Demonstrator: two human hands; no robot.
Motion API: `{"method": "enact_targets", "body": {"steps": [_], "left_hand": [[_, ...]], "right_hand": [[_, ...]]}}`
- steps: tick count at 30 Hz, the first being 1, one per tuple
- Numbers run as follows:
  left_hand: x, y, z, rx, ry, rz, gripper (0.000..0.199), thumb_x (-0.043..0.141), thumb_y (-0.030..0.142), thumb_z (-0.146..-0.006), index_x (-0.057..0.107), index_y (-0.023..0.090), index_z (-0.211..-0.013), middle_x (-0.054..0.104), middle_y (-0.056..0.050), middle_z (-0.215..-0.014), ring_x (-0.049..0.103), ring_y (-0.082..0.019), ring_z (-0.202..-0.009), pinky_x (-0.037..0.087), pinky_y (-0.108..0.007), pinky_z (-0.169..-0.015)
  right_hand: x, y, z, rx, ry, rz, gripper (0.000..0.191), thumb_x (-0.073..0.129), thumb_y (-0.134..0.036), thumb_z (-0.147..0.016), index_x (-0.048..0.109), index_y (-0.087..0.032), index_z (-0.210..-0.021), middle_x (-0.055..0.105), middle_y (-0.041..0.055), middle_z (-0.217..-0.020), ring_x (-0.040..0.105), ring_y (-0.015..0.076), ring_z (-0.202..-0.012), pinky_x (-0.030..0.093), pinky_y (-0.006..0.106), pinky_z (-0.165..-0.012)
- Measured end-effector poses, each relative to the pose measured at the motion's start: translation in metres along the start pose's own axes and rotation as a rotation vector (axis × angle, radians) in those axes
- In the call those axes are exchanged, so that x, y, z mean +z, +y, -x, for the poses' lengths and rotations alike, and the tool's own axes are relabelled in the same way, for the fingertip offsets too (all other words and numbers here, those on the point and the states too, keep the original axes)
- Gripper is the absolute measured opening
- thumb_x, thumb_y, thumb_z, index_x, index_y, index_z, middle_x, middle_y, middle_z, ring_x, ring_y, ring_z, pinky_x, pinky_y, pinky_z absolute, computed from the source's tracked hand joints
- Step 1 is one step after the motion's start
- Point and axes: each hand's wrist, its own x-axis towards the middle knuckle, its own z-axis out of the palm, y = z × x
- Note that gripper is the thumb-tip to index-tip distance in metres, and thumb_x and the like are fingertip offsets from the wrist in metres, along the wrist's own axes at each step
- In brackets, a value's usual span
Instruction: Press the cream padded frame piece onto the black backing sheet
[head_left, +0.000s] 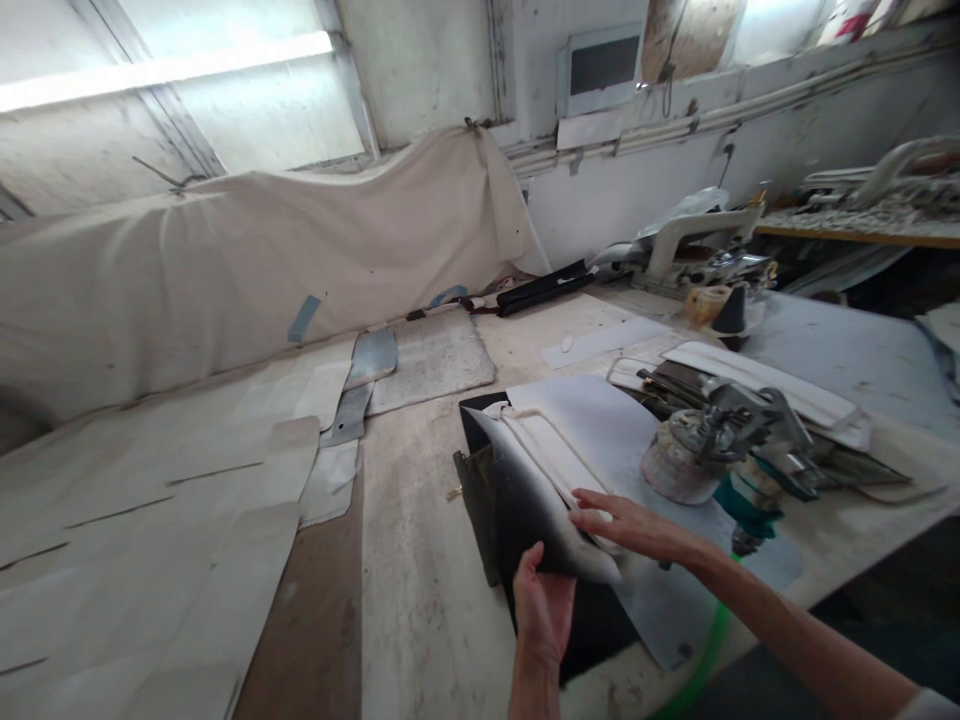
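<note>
My left hand grips the near edge of a stiff black sheet that fades to white along its right side, thumb on top and fingers underneath. Across that sheet's right margin reaches my right hand, its fingers bent against a white stitched panel. A small white oval piece shows between its thumb and forefinger. Beneath the sheet are a dark folded piece with a gold zip pull and a black mat. How these layers join is hidden.
Close to my right forearm stands a spray gun with a stained cup and a green hose. Pale cut panels cover the left side. Stacked pieces lie behind the gun. Sewing machines stand farther back.
</note>
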Motion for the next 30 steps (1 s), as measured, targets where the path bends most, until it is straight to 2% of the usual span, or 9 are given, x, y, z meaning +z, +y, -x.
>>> {"method": "enact_targets", "body": {"steps": [4,7,12,16,20,22,25,28,30], "left_hand": [[0.001,0.005,-0.004,-0.014,-0.044,0.027,0.02,0.053,0.02,-0.074,0.067,0.01,-0.084,0.07,-0.009,-0.09,0.062,-0.021,-0.095,0.047,-0.03,-0.087],[0.002,0.013,-0.004,-0.02,-0.035,0.012,0.021,0.052,0.02,-0.075,0.068,0.01,-0.084,0.07,-0.009,-0.087,0.063,-0.02,-0.089,0.048,-0.03,-0.085],[0.003,0.028,0.0,0.011,-0.049,-0.001,0.024,0.051,0.022,-0.076,0.068,0.009,-0.087,0.07,-0.011,-0.088,0.063,-0.02,-0.087,0.048,-0.031,-0.083],[0.004,0.032,0.001,0.0,-0.07,-0.012,0.023,0.049,0.02,-0.078,0.068,0.009,-0.086,0.07,-0.011,-0.088,0.063,-0.021,-0.087,0.046,-0.032,-0.085],[0.004,0.032,-0.001,-0.006,-0.092,-0.011,0.024,0.049,0.021,-0.079,0.068,0.008,-0.088,0.07,-0.012,-0.089,0.064,-0.021,-0.088,0.046,-0.033,-0.085],[0.001,0.032,-0.001,-0.009,-0.086,-0.008,0.025,0.049,0.02,-0.078,0.068,0.007,-0.089,0.07,-0.012,-0.089,0.064,-0.022,-0.089,0.046,-0.033,-0.085],[-0.006,0.033,-0.001,0.006,-0.048,0.006,0.023,0.05,0.02,-0.078,0.068,0.008,-0.087,0.07,-0.012,-0.088,0.064,-0.022,-0.089,0.047,-0.033,-0.084],[-0.014,0.033,0.001,0.033,-0.012,0.019,0.021,0.051,0.019,-0.077,0.068,0.009,-0.087,0.07,-0.011,-0.089,0.064,-0.022,-0.089,0.047,-0.035,-0.085],[-0.019,0.032,0.003,0.041,0.01,0.029,0.021,0.052,0.019,-0.077,0.067,0.01,-0.087,0.07,-0.011,-0.09,0.064,-0.023,-0.09,0.047,-0.037,-0.087]], "right_hand": [[0.003,0.005,-0.012,-0.031,0.013,0.019,0.068,0.043,-0.059,-0.077,0.05,-0.011,-0.126,0.06,0.0124,-0.113,0.054,0.0268,-0.104,0.041,0.039,-0.092],[0.003,0.004,-0.015,-0.072,0.019,0.038,0.064,0.042,-0.056,-0.078,0.052,-0.012,-0.124,0.061,0.0115,-0.111,0.053,0.0268,-0.105,0.039,0.039,-0.094],[-0.002,-0.009,-0.008,-0.081,0.003,0.077,0.066,0.046,-0.059,-0.077,0.051,-0.014,-0.124,0.054,0.0099,-0.123,0.047,0.0265,-0.113,0.034,0.037,-0.099],[-0.004,-0.019,-0.004,-0.095,-0.012,0.143,0.064,0.043,-0.054,-0.079,0.049,-0.011,-0.126,0.057,0.0115,-0.117,0.051,0.0279,-0.107,0.037,0.039,-0.095],[-0.001,-0.023,-0.001,-0.126,0.009,0.154,0.067,0.049,-0.056,-0.078,0.046,-0.014,-0.129,0.048,0.01,-0.13,0.043,0.0271,-0.118,0.033,0.039,-0.1],[0.003,-0.024,0.0,-0.16,0.057,0.222,0.059,0.053,-0.048,-0.077,0.05,-0.014,-0.125,0.052,0.0109,-0.125,0.047,0.0272,-0.115,0.036,0.038,-0.098],[0.009,-0.027,-0.001,-0.246,0.169,0.38,0.032,0.042,-0.027,-0.082,0.062,-0.015,-0.105,0.065,0.0103,-0.102,0.059,0.0241,-0.095,0.045,0.034,-0.083],[0.013,-0.028,-0.002,-0.321,0.308,0.542,0.03,0.032,-0.016,-0.083,0.062,-0.016,-0.084,0.065,0.0081,-0.078,0.061,0.0213,-0.074,0.045,0.03,-0.066],[0.015,-0.024,-0.002,-0.344,0.408,0.616,0.027,0.032,-0.014,-0.082,0.06,-0.016,-0.079,0.062,0.0072,-0.073,0.06,0.0212,-0.07,0.043,0.03,-0.062]]}}
